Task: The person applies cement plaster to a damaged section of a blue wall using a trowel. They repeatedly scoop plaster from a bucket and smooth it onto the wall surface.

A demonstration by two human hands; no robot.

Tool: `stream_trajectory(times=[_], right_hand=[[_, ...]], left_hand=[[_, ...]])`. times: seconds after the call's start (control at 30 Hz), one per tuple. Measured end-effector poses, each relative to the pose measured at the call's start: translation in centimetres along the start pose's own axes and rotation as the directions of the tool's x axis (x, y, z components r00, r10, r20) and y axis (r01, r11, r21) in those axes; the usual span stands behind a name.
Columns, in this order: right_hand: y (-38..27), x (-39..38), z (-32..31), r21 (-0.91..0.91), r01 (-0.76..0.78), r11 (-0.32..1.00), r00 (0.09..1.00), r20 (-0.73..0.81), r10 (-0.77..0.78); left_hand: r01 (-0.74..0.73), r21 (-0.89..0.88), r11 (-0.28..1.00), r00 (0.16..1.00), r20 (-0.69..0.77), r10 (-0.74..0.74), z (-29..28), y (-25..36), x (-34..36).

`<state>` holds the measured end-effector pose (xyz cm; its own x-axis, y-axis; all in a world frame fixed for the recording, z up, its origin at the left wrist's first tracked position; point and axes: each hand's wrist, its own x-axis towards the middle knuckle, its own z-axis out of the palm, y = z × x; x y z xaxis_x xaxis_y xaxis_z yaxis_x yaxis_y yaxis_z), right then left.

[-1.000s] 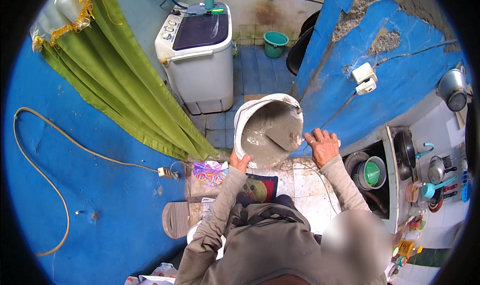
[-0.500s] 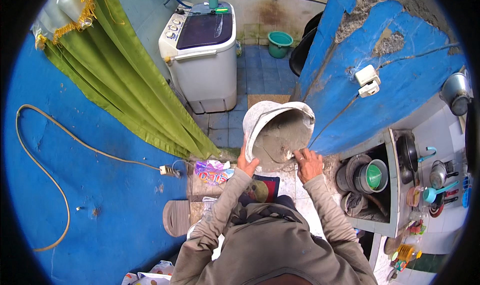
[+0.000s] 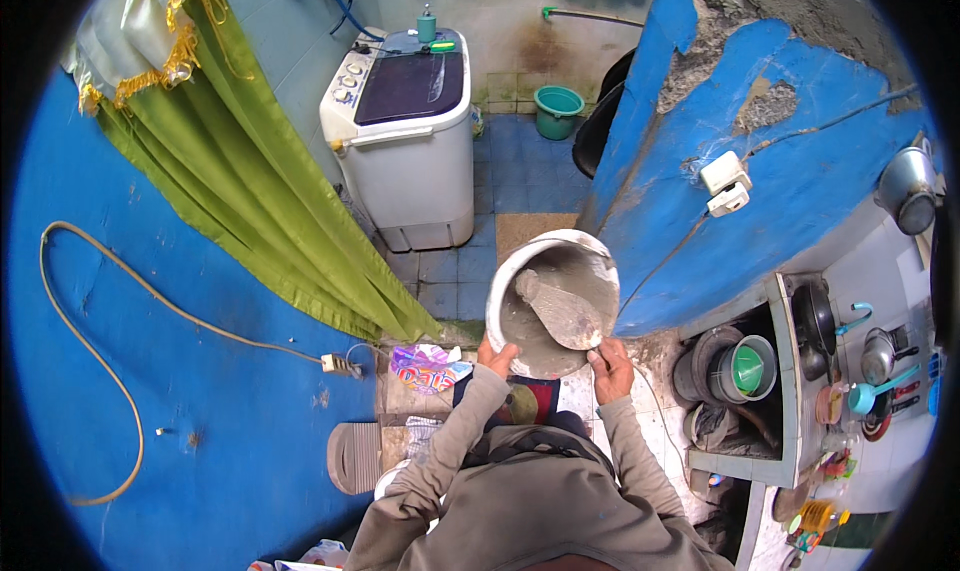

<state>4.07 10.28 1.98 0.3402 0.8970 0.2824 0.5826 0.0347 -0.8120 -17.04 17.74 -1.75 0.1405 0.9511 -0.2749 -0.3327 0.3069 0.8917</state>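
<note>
A white bucket is tipped toward me, and its inside is coated with wet grey cement. My left hand grips the bucket's near left side, thumb over the rim. My right hand is closed at the near right rim. Inside the bucket lies a cement-covered tool, broad at one end and narrow at the other, like a trowel or scoop. Its broad end comes close to my right fingers; whether they also touch it I cannot tell.
A washing machine and a green basin stand beyond the doorway. A green curtain hangs left. On the right, a cable runs down the blue wall near a tiled counter with pots. A colourful packet lies on the floor.
The bucket has come lower and turned its mouth more toward me, bringing the tool inside into view. My right hand has moved down with the rim.
</note>
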Motion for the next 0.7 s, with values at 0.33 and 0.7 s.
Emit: stream_trajectory(times=[0.33, 0.7], right_hand=[[0.1, 1.1, -4.1, 0.104, 0.084, 0.991, 0.996, -0.035, -0.081], [-1.4, 1.1, -6.2, 0.142, -0.055, 0.988, 0.997, -0.053, 0.063]], left_hand=[[0.128, -0.143, 0.981, 0.958, -0.238, -0.16, 0.9, 1.2, -0.7], [0.22, -0.308, 0.926, 0.968, -0.047, -0.246, 2.3, 4.2, -2.1]])
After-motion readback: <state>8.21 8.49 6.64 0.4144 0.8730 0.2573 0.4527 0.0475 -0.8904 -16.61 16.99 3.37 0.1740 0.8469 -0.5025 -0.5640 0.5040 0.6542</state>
